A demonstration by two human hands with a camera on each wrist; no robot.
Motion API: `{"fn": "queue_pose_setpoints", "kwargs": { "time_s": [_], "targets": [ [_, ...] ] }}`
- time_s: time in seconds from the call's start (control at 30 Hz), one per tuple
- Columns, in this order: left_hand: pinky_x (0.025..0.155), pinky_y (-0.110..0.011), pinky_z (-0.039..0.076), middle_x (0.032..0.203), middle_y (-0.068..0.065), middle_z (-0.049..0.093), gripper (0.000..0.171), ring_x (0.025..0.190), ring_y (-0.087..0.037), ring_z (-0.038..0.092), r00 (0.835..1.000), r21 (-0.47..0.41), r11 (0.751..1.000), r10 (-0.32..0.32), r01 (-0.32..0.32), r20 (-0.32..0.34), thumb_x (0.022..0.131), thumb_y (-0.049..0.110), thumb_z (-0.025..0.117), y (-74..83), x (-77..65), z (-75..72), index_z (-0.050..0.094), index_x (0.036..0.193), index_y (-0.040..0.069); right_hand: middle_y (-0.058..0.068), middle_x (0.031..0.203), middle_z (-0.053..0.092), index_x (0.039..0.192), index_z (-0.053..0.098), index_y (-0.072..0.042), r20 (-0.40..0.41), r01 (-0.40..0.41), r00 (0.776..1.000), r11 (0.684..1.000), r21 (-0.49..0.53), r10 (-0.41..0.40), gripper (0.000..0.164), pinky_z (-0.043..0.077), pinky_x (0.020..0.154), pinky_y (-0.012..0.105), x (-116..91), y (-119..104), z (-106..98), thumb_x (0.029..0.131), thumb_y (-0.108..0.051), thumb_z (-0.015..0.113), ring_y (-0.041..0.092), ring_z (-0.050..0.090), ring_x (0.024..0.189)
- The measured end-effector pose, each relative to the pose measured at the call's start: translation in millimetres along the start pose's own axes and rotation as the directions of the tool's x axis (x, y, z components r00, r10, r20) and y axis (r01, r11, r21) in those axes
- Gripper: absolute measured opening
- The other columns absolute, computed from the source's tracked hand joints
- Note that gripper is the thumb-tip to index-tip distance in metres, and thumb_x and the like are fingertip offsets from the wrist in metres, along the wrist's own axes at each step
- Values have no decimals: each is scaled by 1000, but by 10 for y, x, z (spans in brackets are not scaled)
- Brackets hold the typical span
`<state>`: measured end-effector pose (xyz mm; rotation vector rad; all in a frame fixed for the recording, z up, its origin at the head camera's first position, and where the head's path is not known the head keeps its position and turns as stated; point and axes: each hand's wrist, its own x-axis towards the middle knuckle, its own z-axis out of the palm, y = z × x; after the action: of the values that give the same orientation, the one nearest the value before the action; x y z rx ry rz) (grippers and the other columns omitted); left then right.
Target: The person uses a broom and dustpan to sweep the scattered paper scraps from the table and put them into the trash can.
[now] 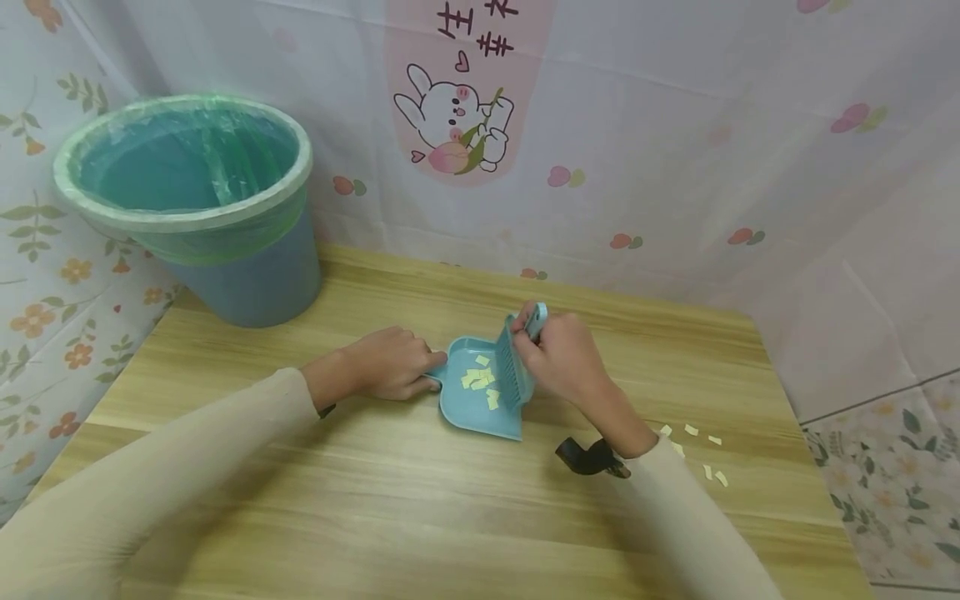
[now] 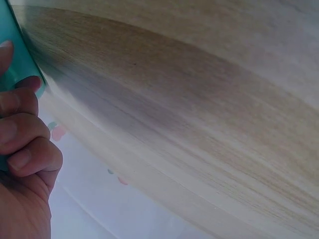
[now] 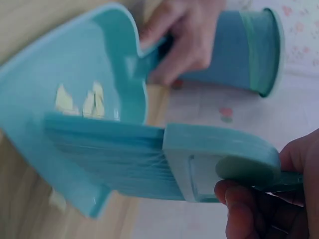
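Light-blue dustpan (image 1: 467,410) on wood-grain table (image 1: 360,517), left hand (image 1: 390,364) gripping its handle; right hand (image 1: 564,354) holds matching brush (image 1: 513,367), bristles over pan. Yellow paper scraps (image 1: 478,378) inside.

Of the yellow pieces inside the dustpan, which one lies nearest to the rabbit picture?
The top piece in the head view, lying in the dustpan left of the brush. It lies farthest back; the other pieces lie lower in that view.

A light-brown wood-grain tabletop (image 1: 420,517) bears a round blue plastic bin (image 1: 255,283) at far left, a light-blue plastic dustpan (image 1: 465,408) near the middle, and scattered small pale-yellow scraps (image 1: 691,430) at right.
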<state>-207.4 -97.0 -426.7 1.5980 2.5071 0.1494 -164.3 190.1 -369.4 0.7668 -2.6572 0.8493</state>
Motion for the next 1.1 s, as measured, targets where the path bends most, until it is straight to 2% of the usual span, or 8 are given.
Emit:
{"fn": "queue_pose_setpoints", "kwargs": {
  "time_s": [0.17,0.37,0.47,0.63,0.77,0.87,1.1],
  "targets": [
    [57,-30,43,68,5,50,33,58,-11,50,1000,-4,1000,-4,4,6,110,33,65,10,9,-6,68,118,1,2,62,59,90,70,0,-9,-52,999,997,-65,52,17,32,47,29,-95,105,-199,98,-1,55,9,39,48],
    [60,-33,49,71,3,55,31,61,-12,54,1000,1,1000,-2,2,4,111,33,65,8,5,-2,66,116,3,1,62,61,91,71,0,26,-79,996,982,-169,84,17,31,49,28,-245,220,-301,96,-1,55,7,33,50],
    [62,-34,51,72,3,56,30,62,-12,54,1000,2,1000,-7,7,6,111,33,64,7,2,7,65,116,3,-2,56,53,93,71,0,52,-92,993,978,-187,103,17,29,50,28,-307,251,-303,97,-1,55,7,31,50],
    [64,-37,54,75,1,60,32,63,-14,57,1000,5,1000,-9,9,5,111,32,64,20,-4,-14,65,118,2,-5,57,51,94,71,-2,61,-106,991,974,-198,120,17,32,50,30,-337,264,-256,99,-2,55,8,36,51],
    [65,-38,56,76,-2,63,29,64,-16,61,1000,20,1000,9,-9,-10,111,31,65,10,-5,-35,65,116,2,-6,57,49,93,69,-6,106,-111,986,976,-187,132,16,35,52,32,-289,200,-165,101,-6,55,9,39,51],
    [65,-38,56,75,-1,62,28,64,-16,61,1000,25,1000,10,-10,-10,110,30,65,-2,4,-37,65,115,2,-7,57,48,93,67,-7,138,-95,984,984,-153,116,15,37,51,33,-218,121,-67,101,-7,55,9,41,50],
    [64,-37,55,73,1,59,27,62,-14,58,1000,8,1000,20,-20,-9,111,29,66,-12,17,-35,65,112,3,-7,62,55,93,69,-7,139,-62,988,995,-80,73,15,42,53,33,-68,-33,93,100,-8,56,9,44,51]
  ]
}}
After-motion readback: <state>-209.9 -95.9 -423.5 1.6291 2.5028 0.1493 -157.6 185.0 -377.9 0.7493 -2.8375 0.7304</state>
